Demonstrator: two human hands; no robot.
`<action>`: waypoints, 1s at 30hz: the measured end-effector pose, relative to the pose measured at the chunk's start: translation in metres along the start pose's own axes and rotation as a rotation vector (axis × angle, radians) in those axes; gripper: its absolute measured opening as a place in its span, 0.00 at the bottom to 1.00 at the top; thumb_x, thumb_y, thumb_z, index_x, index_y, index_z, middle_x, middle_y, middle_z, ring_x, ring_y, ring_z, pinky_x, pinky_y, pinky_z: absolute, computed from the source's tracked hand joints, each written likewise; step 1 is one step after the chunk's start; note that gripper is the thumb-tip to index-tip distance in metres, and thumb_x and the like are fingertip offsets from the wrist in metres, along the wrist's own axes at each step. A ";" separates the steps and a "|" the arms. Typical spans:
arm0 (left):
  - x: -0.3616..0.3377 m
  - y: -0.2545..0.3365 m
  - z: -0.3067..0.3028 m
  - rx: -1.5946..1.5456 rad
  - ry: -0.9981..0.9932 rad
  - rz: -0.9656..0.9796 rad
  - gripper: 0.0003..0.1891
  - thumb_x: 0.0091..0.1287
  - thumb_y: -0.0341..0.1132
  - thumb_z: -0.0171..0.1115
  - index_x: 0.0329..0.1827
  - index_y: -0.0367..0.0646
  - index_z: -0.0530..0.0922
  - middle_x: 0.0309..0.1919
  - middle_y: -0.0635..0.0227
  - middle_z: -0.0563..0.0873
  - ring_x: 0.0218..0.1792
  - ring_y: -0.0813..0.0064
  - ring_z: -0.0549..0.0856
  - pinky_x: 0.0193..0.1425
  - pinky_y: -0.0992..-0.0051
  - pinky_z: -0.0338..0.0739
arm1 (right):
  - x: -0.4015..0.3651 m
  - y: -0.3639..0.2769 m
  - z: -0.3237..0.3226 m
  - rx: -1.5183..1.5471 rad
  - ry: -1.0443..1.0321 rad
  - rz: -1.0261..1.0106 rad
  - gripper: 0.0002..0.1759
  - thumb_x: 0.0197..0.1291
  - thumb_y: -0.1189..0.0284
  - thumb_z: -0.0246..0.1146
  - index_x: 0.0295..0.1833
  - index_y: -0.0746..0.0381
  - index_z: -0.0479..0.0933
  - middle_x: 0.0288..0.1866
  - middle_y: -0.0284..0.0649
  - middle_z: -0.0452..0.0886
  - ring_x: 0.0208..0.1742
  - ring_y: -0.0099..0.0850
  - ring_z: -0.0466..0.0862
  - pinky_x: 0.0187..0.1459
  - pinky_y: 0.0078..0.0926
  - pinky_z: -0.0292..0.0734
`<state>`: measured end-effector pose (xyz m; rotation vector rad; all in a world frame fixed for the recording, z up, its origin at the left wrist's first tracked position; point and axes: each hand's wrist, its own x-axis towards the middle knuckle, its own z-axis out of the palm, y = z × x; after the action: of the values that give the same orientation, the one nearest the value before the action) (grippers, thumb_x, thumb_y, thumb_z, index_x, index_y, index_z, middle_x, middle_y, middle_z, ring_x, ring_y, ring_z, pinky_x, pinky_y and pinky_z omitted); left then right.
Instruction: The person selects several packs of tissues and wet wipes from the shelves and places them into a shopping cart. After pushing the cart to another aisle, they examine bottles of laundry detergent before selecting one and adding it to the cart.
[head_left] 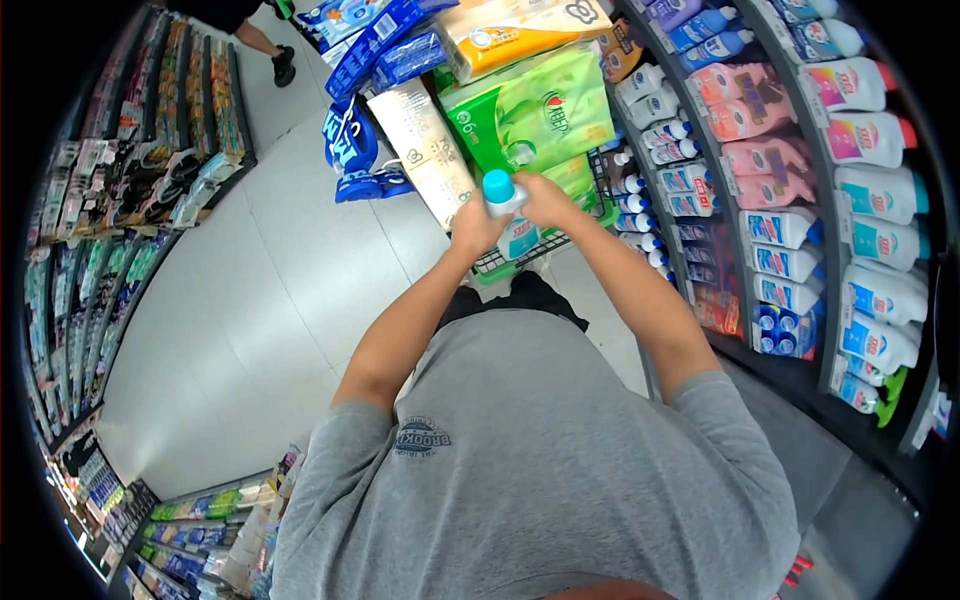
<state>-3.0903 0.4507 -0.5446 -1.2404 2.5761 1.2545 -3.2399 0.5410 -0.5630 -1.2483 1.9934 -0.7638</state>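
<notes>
A white detergent bottle point(518, 240) with a teal cap point(497, 187) is upright in front of my body, over the near end of a shopping cart. My left hand point(477, 225) is closed around its left side, and my right hand point(547, 200) grips it from the right. Most of my fingertips are hidden. Just beyond the bottle, a green tissue pack point(540, 110) lies in the heaped cart point(492, 272), whose rim is green. A cream-coloured tissue pack point(420, 140) leans beside it on the left.
An orange-yellow pack point(520, 38) and blue packs point(385, 50) top the load; a blue bundle point(350, 150) hangs over the left side. Shelves of bottles point(870, 140) run close along the right. Left are more shelves point(170, 100) across the tiled floor point(250, 280). Another person's leg point(260, 40) shows far ahead.
</notes>
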 end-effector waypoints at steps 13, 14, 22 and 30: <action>-0.015 0.001 -0.013 0.077 -0.002 -0.020 0.22 0.57 0.37 0.68 0.51 0.36 0.77 0.37 0.49 0.87 0.42 0.49 0.86 0.48 0.58 0.79 | -0.030 -0.012 0.006 0.023 0.088 0.112 0.37 0.51 0.73 0.66 0.70 0.57 0.66 0.61 0.59 0.72 0.60 0.56 0.76 0.61 0.43 0.73; -0.020 0.004 -0.017 0.115 -0.043 -0.005 0.19 0.57 0.38 0.67 0.49 0.37 0.78 0.36 0.52 0.87 0.41 0.51 0.87 0.47 0.58 0.80 | -0.035 -0.011 0.008 0.007 0.162 0.012 0.37 0.51 0.74 0.66 0.69 0.58 0.67 0.62 0.58 0.72 0.59 0.55 0.76 0.60 0.42 0.73; -0.057 0.025 -0.005 0.060 -0.296 0.180 0.09 0.59 0.36 0.65 0.39 0.41 0.81 0.28 0.60 0.87 0.32 0.59 0.87 0.38 0.64 0.79 | -0.118 -0.012 -0.024 0.304 -0.040 0.129 0.19 0.58 0.71 0.65 0.55 0.65 0.79 0.45 0.50 0.86 0.49 0.42 0.85 0.50 0.34 0.79; -0.025 0.093 0.029 0.069 -0.277 0.350 0.09 0.59 0.33 0.65 0.38 0.37 0.82 0.27 0.58 0.86 0.29 0.65 0.86 0.35 0.68 0.79 | -0.141 0.032 -0.074 0.237 0.148 0.174 0.18 0.57 0.67 0.65 0.52 0.62 0.81 0.39 0.48 0.87 0.41 0.41 0.87 0.44 0.37 0.80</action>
<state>-3.1442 0.5201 -0.4950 -0.5684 2.6697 1.2654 -3.2682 0.6925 -0.5101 -0.8924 2.0268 -0.9962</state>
